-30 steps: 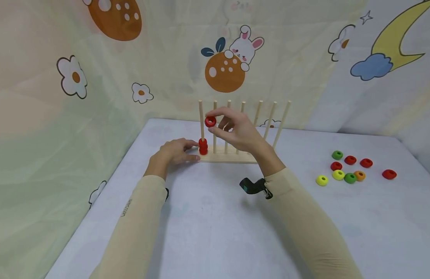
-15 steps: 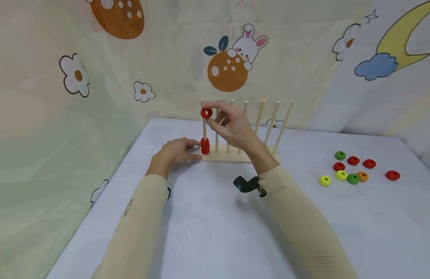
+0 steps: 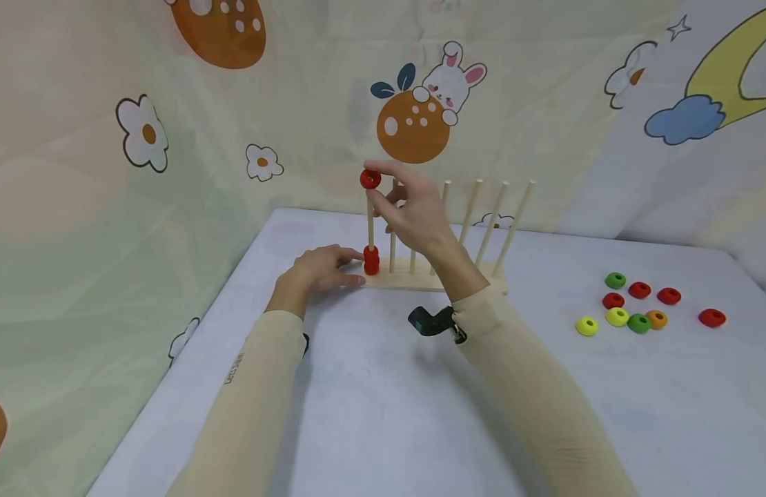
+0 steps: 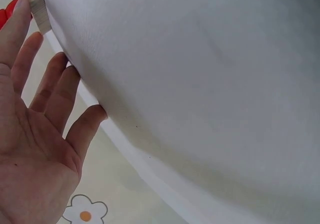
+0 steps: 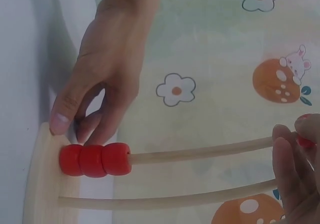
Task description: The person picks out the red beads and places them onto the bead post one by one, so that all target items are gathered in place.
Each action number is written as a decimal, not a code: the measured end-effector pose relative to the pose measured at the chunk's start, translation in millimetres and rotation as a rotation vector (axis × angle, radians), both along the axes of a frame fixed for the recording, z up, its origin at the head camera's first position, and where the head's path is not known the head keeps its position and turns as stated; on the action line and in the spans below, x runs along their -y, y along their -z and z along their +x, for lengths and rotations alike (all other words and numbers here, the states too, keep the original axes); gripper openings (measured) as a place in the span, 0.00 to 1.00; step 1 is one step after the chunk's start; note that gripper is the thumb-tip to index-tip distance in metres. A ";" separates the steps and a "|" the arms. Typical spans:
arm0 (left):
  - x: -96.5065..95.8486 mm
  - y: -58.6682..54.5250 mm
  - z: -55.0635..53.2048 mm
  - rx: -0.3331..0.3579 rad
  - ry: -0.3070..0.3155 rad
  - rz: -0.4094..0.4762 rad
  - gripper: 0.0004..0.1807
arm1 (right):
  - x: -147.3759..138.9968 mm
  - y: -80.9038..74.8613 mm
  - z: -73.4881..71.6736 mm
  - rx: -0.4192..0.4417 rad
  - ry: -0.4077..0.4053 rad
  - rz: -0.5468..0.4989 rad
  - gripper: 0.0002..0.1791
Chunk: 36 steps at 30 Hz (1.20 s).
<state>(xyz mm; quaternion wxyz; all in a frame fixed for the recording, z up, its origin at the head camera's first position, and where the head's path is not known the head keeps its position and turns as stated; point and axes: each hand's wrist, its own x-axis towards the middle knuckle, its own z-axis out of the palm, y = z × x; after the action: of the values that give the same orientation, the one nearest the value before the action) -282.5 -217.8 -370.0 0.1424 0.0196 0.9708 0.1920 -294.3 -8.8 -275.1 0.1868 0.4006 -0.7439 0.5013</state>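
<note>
Red bead (image 3: 370, 185) at the top of the leftmost peg (image 3: 370, 222) of a wooden rack (image 3: 395, 280), pinched between the thumb and forefinger of my right hand (image 3: 418, 210). I hold it by its outer edges, likely to leave the hole free for the peg; whether the tip is already inside, I cannot tell. My left hand (image 3: 317, 268) rests at the rack's left end, fingers loosely extended, thumb touching the base (image 5: 42, 184), apparently to steady it. My right arm reaches up and across my front, wrist raised above the table (image 3: 370, 393), while the left forearm lies low and angles inward. Three red beads (image 5: 93, 160) sit stacked at the foot of the same peg, right beside my left fingers. Well off to my right, nine loose beads (image 3: 616, 320) in red, green, yellow and orange lie scattered, seemingly set aside within reach. Behind hangs a printed sheet (image 3: 308, 103) with a rabbit and flowers.
</note>
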 end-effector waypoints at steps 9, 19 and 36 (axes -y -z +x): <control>-1.0 -1.6 -0.4 0.012 -0.001 -0.006 0.34 | 5.0 -3.6 0.6 0.116 0.037 0.033 0.25; -1.0 -1.1 -0.3 -0.001 0.017 -0.017 0.35 | 1.3 -5.3 5.2 0.055 -0.045 0.032 0.26; -1.3 -3.6 2.5 -0.002 0.024 0.003 0.35 | -42.7 9.8 25.9 -0.061 -0.143 0.145 0.22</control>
<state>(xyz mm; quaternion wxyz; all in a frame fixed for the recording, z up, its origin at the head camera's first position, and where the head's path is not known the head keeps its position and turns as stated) -279.9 -216.5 -366.3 0.1437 0.0319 0.9704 0.1915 -268.5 33.9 -284.9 0.1436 0.4803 -0.7416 0.4458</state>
